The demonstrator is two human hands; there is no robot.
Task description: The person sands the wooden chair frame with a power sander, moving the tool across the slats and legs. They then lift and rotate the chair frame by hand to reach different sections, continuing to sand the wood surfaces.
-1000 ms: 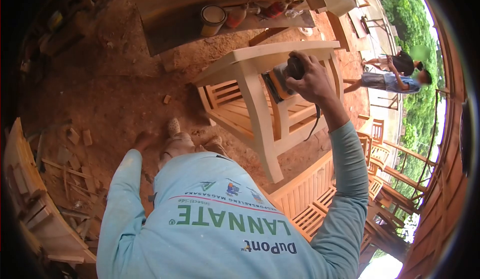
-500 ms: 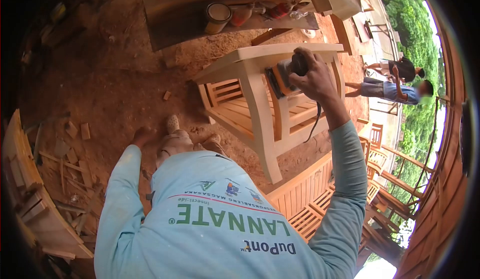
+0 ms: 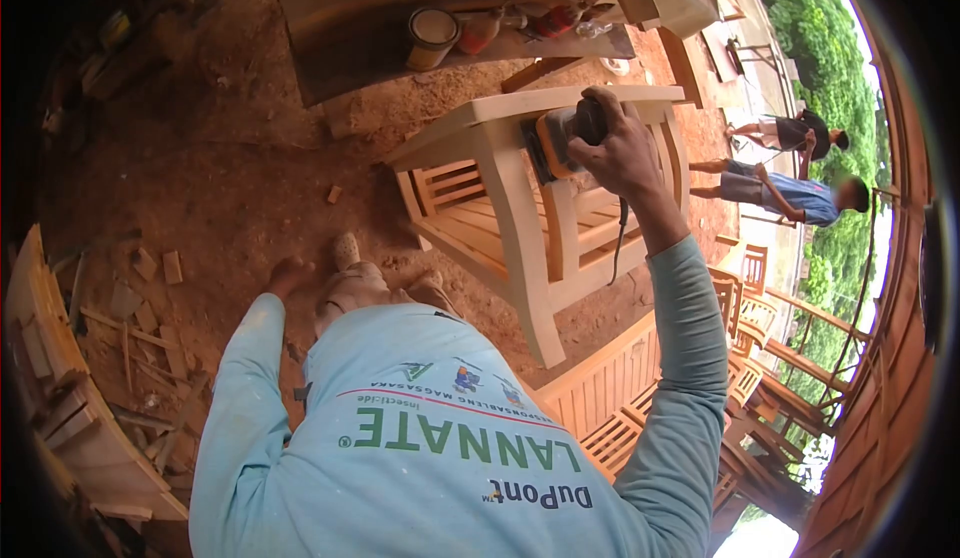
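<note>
My right hand is wrapped round the top of an orange and black power sander. The sander's pad is against the curved upright of a bare wooden armchair, just below its top rail. A dark cord hangs down from the sander. My left hand is low at the left, beside my leg and away from the chair. It is in shadow, and its fingers are too dark to make out.
A workbench holds a can and several bottles. Wood scraps lie at the left. Slatted wooden furniture stands at the lower right. Two people stand farther off at the right.
My right hand and the sander have shifted slightly up and left along the chair. The nearer person in the background has lowered an arm.
</note>
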